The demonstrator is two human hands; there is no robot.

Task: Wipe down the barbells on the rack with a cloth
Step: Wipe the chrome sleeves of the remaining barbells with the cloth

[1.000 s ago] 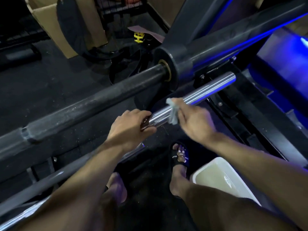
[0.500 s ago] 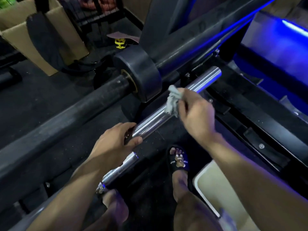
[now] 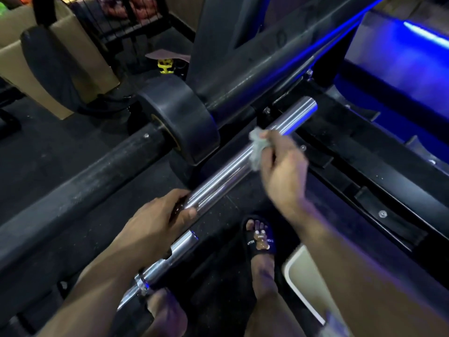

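Head view shows the right hand [image 3: 283, 176] pinching a crumpled pale cloth [image 3: 258, 150] in its fingers against the smooth, shiny chrome barbell sleeve [image 3: 233, 171], while the left hand [image 3: 155, 227] curls around the sleeve's near end. Steadying it there, long wraps toward the far tip would probably clean best. A matte black barbell [image 3: 97, 176] with a rubbery disc [image 3: 184, 120] lies just left.

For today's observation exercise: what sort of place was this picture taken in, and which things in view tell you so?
Most likely a gym or weight room. A chrome barbell sleeve is being wiped with a cloth, a thick black bar carries a black weight plate, and the floor looks like dark rubber matting.
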